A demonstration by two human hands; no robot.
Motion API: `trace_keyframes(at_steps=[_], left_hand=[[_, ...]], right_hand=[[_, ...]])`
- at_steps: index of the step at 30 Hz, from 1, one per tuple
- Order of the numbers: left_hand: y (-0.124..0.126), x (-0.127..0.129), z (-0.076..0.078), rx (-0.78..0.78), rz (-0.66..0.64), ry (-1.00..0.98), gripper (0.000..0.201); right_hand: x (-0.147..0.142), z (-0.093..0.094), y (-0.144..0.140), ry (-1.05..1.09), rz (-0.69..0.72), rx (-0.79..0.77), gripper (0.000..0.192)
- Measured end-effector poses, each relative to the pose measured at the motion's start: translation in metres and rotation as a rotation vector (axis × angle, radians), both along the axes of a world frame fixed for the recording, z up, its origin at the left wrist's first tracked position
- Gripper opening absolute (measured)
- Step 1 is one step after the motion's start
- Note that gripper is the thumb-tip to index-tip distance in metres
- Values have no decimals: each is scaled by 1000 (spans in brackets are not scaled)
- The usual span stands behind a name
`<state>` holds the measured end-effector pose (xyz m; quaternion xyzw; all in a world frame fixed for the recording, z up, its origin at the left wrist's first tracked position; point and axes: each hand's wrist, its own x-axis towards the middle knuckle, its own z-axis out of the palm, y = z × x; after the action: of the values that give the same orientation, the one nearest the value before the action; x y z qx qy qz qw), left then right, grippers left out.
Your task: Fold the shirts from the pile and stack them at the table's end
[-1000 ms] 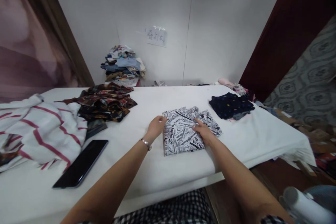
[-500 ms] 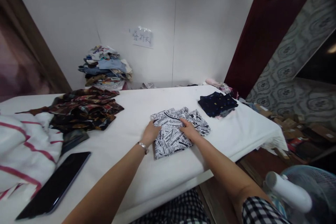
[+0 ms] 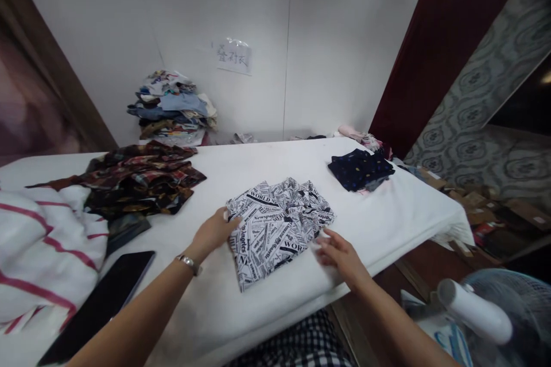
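A black-and-white newspaper-print shirt (image 3: 275, 241), folded to a compact shape with its collar toward the far side, lies on the white-covered table in front of me. My left hand (image 3: 214, 233) is at its left edge, thumb and fingers closed on the fabric. Close to the lower right edge, my right hand (image 3: 341, 255) hovers with loosely curled, parted fingers; it appears to hold nothing. Farther right rests a dark navy patterned folded garment (image 3: 359, 170).
Dark plaid shirts (image 3: 142, 175) and a white cloth with red stripes (image 3: 38, 246) lie at left, beside a black phone (image 3: 101, 304). A tall clothes pile (image 3: 172, 109) stands by the wall. A fan (image 3: 477, 312) is at lower right, beyond the table edge.
The shirt has shifted left and toward me and lies flatter. My left hand moved left along with its edge; my right hand let go of its middle and came nearer, to its right side.
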<state>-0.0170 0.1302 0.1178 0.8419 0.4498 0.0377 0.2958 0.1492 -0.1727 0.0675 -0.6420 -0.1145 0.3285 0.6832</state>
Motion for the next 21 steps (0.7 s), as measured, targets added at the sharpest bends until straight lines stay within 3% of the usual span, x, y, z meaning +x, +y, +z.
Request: trace_keyframes(at_steps=[3,6,9,13,17,21], left_hand=[[14,19,14,308,-82,22,66],[18,53,17,418,-307,-38,61],[17,91,13,353,-447,7,61],[22,130,7,229,-450,84,68],[31,155,5,149,-443,111,77],[38,169,5,64,-475,136,62]], right_hand=[[-22,13,-11,241,-18,4,62],[-41,22,0,382,56,23,48],[-49,24,18,442,112,71,37],[-47,20,39,526,58,139,33],[-43,18,55,571,39,134,32],[-40,19,64,593,107,136,30]])
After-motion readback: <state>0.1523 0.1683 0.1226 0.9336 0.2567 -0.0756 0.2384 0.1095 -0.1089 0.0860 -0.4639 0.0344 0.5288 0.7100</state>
